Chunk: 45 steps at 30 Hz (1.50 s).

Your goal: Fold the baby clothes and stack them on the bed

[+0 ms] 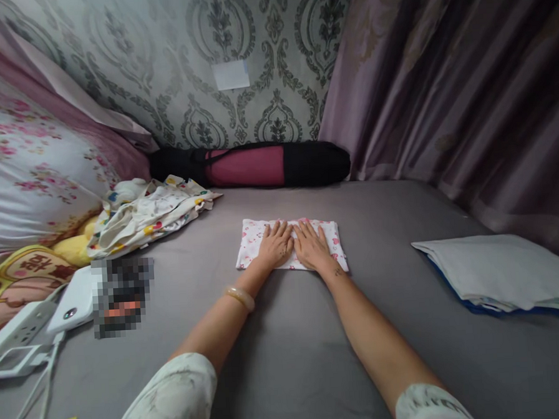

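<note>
A folded white cloth with pink and red prints (250, 243) lies flat as a neat rectangle on the grey sheet (287, 359). My left hand (276, 243) rests palm down on its middle left, fingers stretched out. Beside it, my right hand (312, 244) presses flat on the middle right of the cloth, fingers also extended. The two hands almost touch at the centre. Part of the cloth is hidden beneath them.
To the right lies a folded white and blue cloth (493, 273). On the left are a crumpled printed cloth (153, 213), a white power strip (21, 332) and a white device (75, 301) with cables. A black and maroon long bag (247, 167) lies along the wall.
</note>
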Available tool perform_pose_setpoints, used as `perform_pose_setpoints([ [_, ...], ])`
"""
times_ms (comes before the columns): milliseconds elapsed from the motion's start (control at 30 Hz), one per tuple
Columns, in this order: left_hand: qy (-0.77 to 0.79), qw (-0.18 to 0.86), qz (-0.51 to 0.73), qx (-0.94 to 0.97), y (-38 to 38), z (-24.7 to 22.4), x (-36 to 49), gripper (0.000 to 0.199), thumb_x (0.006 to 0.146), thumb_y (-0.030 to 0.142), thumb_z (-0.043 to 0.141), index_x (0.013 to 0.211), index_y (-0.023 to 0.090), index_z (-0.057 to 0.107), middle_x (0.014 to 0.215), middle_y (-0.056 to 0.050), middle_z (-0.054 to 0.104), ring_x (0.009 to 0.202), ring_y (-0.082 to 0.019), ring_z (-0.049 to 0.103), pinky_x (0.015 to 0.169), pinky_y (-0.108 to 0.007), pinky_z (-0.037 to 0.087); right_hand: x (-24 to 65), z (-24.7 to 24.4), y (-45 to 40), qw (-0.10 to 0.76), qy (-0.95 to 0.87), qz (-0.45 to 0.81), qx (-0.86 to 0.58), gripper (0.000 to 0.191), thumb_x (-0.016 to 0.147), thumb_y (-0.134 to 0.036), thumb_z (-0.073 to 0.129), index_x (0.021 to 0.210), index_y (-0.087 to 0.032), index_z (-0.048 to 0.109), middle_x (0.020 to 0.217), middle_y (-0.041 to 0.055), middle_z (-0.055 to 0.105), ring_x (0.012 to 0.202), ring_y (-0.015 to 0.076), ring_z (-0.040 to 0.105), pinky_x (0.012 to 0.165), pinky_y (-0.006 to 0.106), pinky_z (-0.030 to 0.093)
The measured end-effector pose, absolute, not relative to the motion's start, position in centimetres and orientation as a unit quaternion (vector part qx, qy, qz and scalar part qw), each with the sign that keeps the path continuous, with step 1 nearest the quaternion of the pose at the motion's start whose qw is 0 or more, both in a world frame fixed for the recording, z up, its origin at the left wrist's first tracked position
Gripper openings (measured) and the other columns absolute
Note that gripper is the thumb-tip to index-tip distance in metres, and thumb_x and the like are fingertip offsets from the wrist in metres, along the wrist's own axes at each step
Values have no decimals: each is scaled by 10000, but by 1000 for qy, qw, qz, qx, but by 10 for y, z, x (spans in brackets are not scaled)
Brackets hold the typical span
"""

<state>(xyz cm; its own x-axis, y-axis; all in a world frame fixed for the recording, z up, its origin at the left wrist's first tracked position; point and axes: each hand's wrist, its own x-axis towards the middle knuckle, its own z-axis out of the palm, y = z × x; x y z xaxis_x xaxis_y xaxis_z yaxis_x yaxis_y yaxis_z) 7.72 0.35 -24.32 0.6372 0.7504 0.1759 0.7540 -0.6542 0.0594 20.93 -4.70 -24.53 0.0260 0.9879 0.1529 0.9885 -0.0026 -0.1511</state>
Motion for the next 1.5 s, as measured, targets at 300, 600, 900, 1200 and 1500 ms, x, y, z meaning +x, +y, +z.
perform_pose_setpoints([
  [300, -455, 8, -79, -887, 4, -240, 70, 565, 989, 435, 212, 1469, 170, 347, 1551, -111, 312, 1440, -293, 240, 1154, -523, 196, 215, -240, -52, 127, -666, -19, -735, 536, 977, -314, 259, 1481, -157, 353, 1559, 73, 294, 1442, 245, 200, 1157, 514, 55],
  [600, -490, 12, -73, -868, 3, -242, 61, 576, 986, 461, 210, 1453, 164, 371, 1540, -125, 331, 1426, -290, 272, 1150, -502, 212, 224, -241, -57, 122, -640, -21, -759, 534, 982, -320, 242, 1476, -155, 357, 1556, 78, 303, 1431, 248, 226, 1152, 507, 110],
  [900, -524, -11, -59, -849, 5, -239, 42, 575, 987, 456, 207, 1443, 150, 377, 1544, -152, 311, 1424, -317, 269, 1130, -545, 229, 236, -244, -61, 133, -599, -27, -789, 546, 981, -328, 265, 1449, -71, 382, 1512, 143, 372, 1408, 275, 271, 1142, 458, 171],
  [1200, -526, -20, -52, -849, 10, -240, 18, 591, 988, 471, 188, 1481, 164, 297, 1557, -144, 286, 1449, -273, 224, 1147, -463, 229, 252, -247, -63, 141, -550, -14, -823, 564, 988, -349, 244, 1446, -44, 369, 1521, 189, 334, 1389, 298, 302, 1114, 440, 220],
  [1500, -501, 3, -49, -864, 31, -223, 19, 538, 985, 477, 214, 1372, 177, 439, 1362, -161, 531, 1275, -301, 460, 1096, -573, 221, 255, -242, -60, 141, -549, -17, -824, 525, 981, -361, 304, 1386, -61, 452, 1466, 184, 420, 1321, 313, 382, 1062, 419, 288],
])
